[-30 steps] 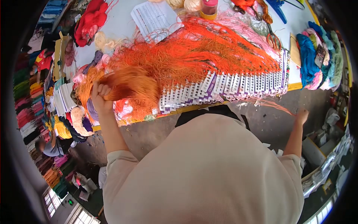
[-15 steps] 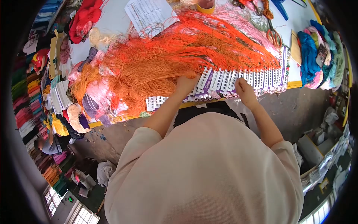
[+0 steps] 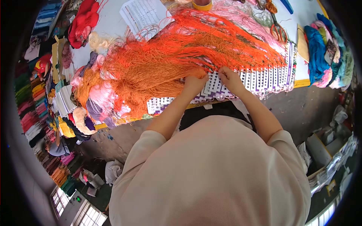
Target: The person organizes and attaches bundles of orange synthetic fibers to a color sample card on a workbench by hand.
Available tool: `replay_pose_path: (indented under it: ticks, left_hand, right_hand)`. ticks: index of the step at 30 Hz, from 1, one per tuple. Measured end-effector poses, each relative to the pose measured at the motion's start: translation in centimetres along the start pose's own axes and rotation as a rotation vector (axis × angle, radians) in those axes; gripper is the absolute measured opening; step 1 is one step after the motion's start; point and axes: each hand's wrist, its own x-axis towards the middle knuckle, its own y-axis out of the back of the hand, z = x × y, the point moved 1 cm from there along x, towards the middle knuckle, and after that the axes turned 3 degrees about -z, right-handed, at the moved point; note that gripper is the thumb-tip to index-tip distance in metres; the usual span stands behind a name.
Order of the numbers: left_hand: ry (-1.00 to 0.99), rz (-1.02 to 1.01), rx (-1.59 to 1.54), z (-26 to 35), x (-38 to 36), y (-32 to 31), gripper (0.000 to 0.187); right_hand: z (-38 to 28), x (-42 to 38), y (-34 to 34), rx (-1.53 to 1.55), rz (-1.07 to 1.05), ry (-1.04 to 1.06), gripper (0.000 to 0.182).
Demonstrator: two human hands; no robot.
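Brown-orange thread (image 3: 151, 77) on the bench (image 3: 111, 19): fine, loose strands in a thick mass, nearly parallel toward the hands, wavy and tangled at the left. Beyond and to the right, brighter red-orange thread (image 3: 222, 37), spread as a broad fan with darker strands running through it and tapering toward a row of cards (image 3: 260, 81). Cards narrow and white, with dark round spots and touches of purple, overlapping side by side along the near edge of the bench. Left hand (image 3: 195, 83): fingers curled closed around strands of the brown-orange thread, at the cards. Right hand (image 3: 230, 80): just beside the left, fingers drawn together at the upper ends of the cards; impossible to tell what lies between the fingertips. Behind the thread, a printed sheet (image 3: 145, 17), partly crossed by stray strands; to the right, orange-handled scissors (image 3: 275, 24) near pink thread (image 3: 260, 34).
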Motion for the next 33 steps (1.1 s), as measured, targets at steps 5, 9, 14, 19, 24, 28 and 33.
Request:
replay_pose_path:
  ticks: [5, 9, 14, 19, 24, 28, 33]
  left_hand:
    - [0.417, -0.195, 0.061, 1.6, 1.0, -1.6, 0.02]
    - [0.706, -0.163, -0.476, 3.5, 0.9, -2.0, 0.02]
    - [0.739, -0.164, -0.638, 4.3, 0.8, -2.2, 0.015]
    - [0.655, -0.18, -0.617, 4.2, 1.1, -2.3, 0.012]
    - [0.641, -0.222, -0.392, 4.2, 1.0, -2.1, 0.01]
    - [0.496, -0.005, -0.636, 4.5, 0.5, -0.7, 0.007]
    - [0.567, -0.077, -0.947, 4.8, 0.0, 0.2, 0.009]
  right_hand:
    - [0.1, 0.4, -0.1, -0.05, -0.034, 0.017, 0.011]
    - [-0.7, 0.2, 0.6, -0.026, -0.095, 0.001, 0.011]
    - [-1.3, 0.6, 1.8, 0.163, -0.212, -0.129, 0.01]
    - [-0.7, 0.9, 1.8, 0.194, -0.271, -0.139, 0.009]
    - [-0.1, 0.8, 1.3, 0.268, -0.258, -0.153, 0.01]
    - [0.4, 0.7, 1.4, 0.325, -0.241, -0.159, 0.012]
    - [1.1, 0.5, 1.4, 0.35, -0.231, -0.165, 0.011]
